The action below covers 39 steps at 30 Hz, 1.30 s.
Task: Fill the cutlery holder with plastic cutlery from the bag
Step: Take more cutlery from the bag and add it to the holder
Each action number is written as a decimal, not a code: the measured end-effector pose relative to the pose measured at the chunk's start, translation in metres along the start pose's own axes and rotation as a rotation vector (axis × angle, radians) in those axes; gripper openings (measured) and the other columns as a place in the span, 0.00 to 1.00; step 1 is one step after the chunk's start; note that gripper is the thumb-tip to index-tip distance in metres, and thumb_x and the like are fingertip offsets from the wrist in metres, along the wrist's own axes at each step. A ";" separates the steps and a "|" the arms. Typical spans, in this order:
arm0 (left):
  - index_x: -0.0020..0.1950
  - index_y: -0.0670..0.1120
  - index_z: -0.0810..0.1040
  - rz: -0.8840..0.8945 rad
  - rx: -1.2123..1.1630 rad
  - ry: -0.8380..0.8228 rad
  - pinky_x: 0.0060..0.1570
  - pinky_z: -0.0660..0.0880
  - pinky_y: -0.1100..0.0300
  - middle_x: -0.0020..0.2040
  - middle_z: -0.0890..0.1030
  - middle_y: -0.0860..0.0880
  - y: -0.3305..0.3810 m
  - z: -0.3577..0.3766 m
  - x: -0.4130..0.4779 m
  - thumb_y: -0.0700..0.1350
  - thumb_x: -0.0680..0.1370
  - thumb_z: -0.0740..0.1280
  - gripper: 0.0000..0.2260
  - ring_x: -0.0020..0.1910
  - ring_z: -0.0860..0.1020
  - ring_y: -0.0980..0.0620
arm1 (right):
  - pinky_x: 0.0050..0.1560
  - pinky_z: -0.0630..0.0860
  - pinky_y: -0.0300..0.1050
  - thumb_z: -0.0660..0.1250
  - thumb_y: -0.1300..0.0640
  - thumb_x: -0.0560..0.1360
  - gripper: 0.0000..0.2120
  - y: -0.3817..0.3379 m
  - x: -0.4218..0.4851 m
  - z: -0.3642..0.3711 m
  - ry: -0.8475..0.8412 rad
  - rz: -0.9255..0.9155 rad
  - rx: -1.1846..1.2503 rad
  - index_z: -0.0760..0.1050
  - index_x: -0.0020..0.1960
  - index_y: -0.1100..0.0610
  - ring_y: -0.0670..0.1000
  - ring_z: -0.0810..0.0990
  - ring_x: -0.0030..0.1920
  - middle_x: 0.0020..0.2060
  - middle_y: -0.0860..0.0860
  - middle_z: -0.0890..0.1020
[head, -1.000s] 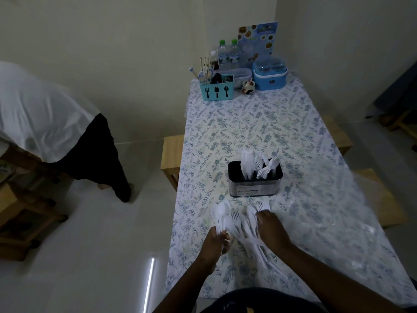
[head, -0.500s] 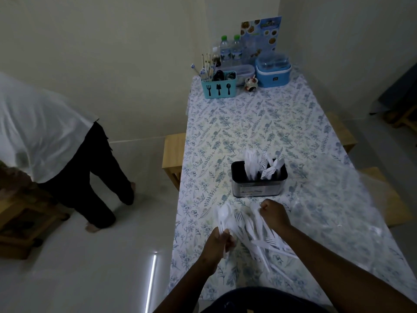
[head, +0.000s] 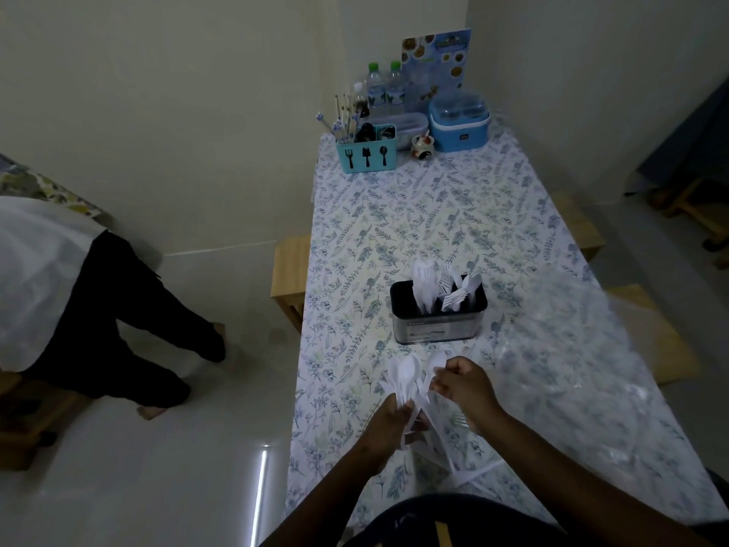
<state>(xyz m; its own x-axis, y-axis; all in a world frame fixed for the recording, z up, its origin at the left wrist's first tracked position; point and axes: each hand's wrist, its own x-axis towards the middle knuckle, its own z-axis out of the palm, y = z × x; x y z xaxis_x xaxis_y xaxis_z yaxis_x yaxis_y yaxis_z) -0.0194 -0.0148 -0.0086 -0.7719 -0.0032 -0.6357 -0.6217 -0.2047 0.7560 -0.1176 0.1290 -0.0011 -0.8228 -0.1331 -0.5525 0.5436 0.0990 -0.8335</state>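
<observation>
Shiny metal holder [head: 438, 329], plastic cutlery [head: 406, 375]

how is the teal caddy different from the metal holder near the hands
The teal plastic caddy shows black cutlery shapes; the shiny metal cutlery holder shows only a label. The caddy holds thin sticks, the holder white plastic cutlery. Both stand upright on the floral-clothed table.

bystander [head: 43, 278] cut off left, bag [head: 572, 361] outline unclear

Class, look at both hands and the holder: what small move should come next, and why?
Probably lift the bunch of white cutlery and set it, handles down, into the cutlery holder. The left hand grips the bunch, the right hand pinches a piece of it, and the holder stands beyond, partly filled.
</observation>
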 end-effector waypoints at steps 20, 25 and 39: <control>0.50 0.43 0.70 0.061 -0.097 0.353 0.35 0.70 0.61 0.40 0.76 0.47 -0.005 -0.012 0.002 0.45 0.82 0.60 0.05 0.36 0.74 0.52 | 0.65 0.68 0.46 0.68 0.49 0.71 0.27 0.059 -0.010 -0.029 -0.366 -0.407 -1.281 0.69 0.69 0.49 0.55 0.68 0.68 0.70 0.50 0.69; 0.52 0.42 0.71 0.067 -0.128 0.383 0.38 0.72 0.60 0.41 0.78 0.46 -0.008 -0.017 -0.001 0.45 0.82 0.60 0.06 0.38 0.76 0.51 | 0.74 0.52 0.60 0.63 0.41 0.74 0.34 0.073 -0.022 -0.020 -0.583 -0.537 -1.547 0.51 0.75 0.40 0.58 0.46 0.77 0.78 0.49 0.46; 0.53 0.41 0.70 0.093 -0.143 0.269 0.38 0.72 0.58 0.40 0.77 0.44 -0.012 -0.020 -0.010 0.45 0.82 0.61 0.07 0.37 0.76 0.51 | 0.74 0.50 0.56 0.56 0.42 0.79 0.32 0.059 -0.011 -0.028 -0.147 -0.351 -1.376 0.50 0.77 0.54 0.55 0.46 0.77 0.78 0.51 0.46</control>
<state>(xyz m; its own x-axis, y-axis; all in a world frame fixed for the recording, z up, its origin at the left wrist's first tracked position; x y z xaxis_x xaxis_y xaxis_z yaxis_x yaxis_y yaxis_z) -0.0020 -0.0315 -0.0143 -0.7498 -0.2831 -0.5981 -0.5109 -0.3266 0.7951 -0.0808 0.1636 -0.0439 -0.8081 -0.4419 -0.3895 -0.3426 0.8905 -0.2995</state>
